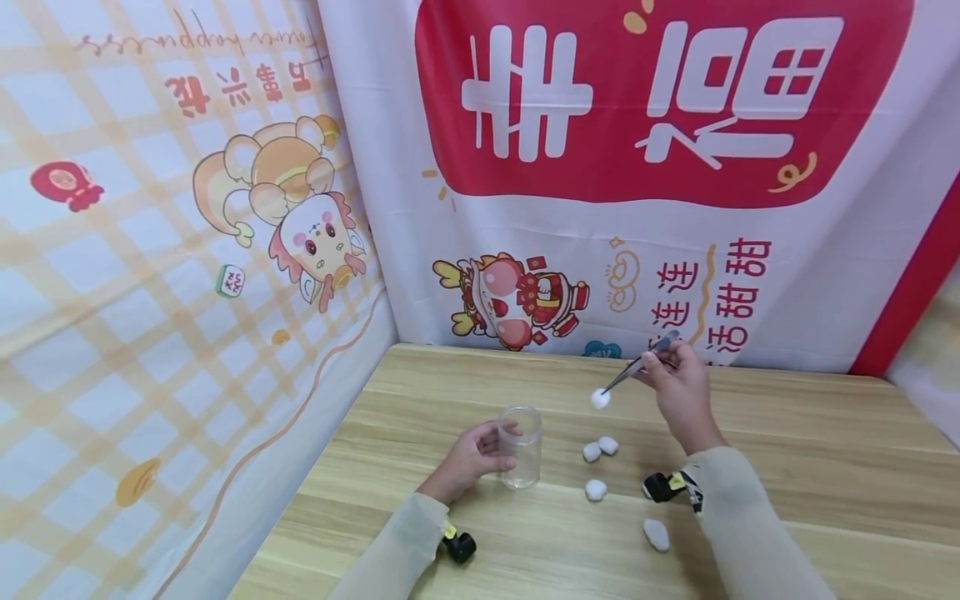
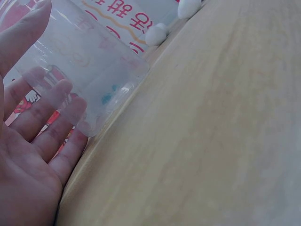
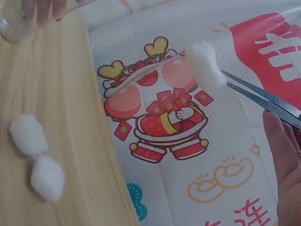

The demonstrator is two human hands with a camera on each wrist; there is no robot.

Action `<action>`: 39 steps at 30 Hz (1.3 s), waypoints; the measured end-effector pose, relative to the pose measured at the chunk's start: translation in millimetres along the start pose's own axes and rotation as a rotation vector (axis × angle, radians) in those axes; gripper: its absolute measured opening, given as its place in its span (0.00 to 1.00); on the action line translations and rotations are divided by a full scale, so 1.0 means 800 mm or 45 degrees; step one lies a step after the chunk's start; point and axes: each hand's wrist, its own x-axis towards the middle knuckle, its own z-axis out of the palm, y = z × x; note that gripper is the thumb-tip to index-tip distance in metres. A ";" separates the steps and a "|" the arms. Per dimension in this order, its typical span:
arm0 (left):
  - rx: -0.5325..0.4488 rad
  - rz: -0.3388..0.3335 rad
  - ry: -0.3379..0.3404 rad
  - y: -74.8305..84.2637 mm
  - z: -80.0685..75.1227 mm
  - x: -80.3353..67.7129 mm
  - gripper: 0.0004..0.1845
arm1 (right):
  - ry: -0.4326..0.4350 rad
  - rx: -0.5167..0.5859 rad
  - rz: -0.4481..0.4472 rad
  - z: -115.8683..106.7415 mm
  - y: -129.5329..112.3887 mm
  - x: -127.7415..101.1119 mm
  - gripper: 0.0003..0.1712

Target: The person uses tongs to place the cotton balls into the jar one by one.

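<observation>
Bright even light, faint shadows, wide-angle bending at head-view edges, soft blurry wrist views

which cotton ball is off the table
The cotton ball pinched in the tweezers held by the right hand; the other four lie on the table.

The person wears a long-sleeved top of a pale beige, slightly greenish cloth, and both sleeves reach down to the wrists. The left hand and the right hand are bare, without gloves or rings that I can see. On each wrist sits a small black camera unit, fastened by a band with a little yellow tag; the right one also shows some black-and-white marking.
</observation>
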 end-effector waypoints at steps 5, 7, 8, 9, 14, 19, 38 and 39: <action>0.010 -0.009 0.005 -0.001 -0.001 -0.001 0.33 | -0.008 0.023 -0.032 0.009 -0.004 -0.001 0.12; 0.010 -0.015 0.007 -0.002 -0.002 -0.002 0.33 | -0.011 0.036 -0.038 0.013 -0.005 -0.001 0.12; 0.008 -0.016 0.008 -0.003 -0.003 -0.002 0.33 | -0.012 0.051 -0.037 0.015 -0.005 0.000 0.12; 0.009 -0.018 0.009 -0.003 -0.003 -0.002 0.33 | -0.013 0.067 -0.037 0.017 -0.006 0.000 0.11; 0.011 -0.005 0.010 -0.004 -0.004 -0.003 0.33 | -0.026 0.143 -0.013 0.028 -0.005 0.000 0.09; 0.010 0.028 0.011 -0.005 -0.002 -0.002 0.32 | -0.037 0.124 -0.002 0.037 -0.004 -0.004 0.09; 0.018 0.035 0.004 -0.005 -0.001 0.000 0.32 | -0.080 0.251 0.007 0.071 -0.009 -0.012 0.10; 0.013 0.036 0.000 -0.005 -0.001 0.001 0.32 | -0.081 0.257 0.007 0.072 -0.009 -0.013 0.09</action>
